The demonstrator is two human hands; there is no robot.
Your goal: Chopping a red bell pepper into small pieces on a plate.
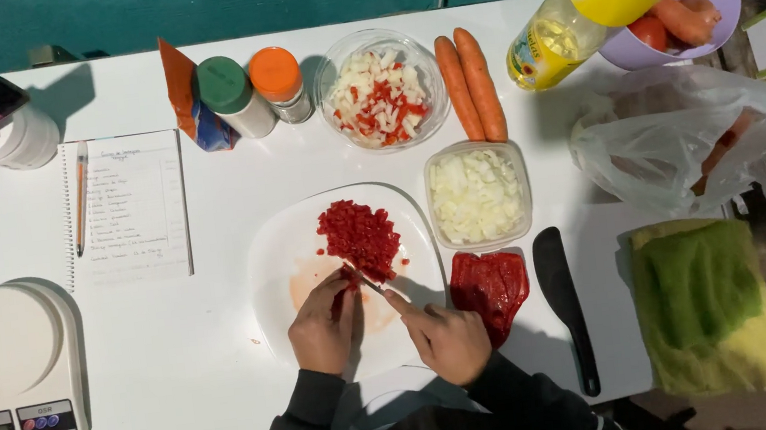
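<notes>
The right hand (450,335) is clenched round a small knife (374,286), while the left hand (324,325), fingers curled, pins a red pepper piece (346,298) on the white plastic cutting board (277,256); fingertips are best kept tucked back from the blade. The heap of diced red pepper (361,237) sits mid-board (glossy, evenly small cubes), just beyond the blade.

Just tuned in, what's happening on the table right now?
A person is dicing red pepper on a white cutting board. The left hand steadies a piece while the right hand works a knife beside the diced pile. A flat red pepper slab lies uncut to the right.
</notes>
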